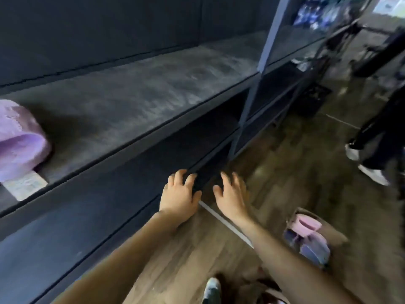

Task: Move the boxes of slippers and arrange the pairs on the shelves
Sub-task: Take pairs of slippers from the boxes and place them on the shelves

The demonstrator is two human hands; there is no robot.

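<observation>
Down at the bottom, a grey shoe (211, 289) is seen. Just past it, a cardboard box (335, 234) of pink and purple slippers (311, 238) is left on the wooden floor (186, 260), not yet emptied. The left hand (180, 191) and the right hand (232, 195) are stretched toward the low shelf (208, 167), fingers spread, and nothing is held. Farther up, only one purple slipper (19, 139) is set on the long shelf (131, 102). Most of the job looks left to do.
</observation>
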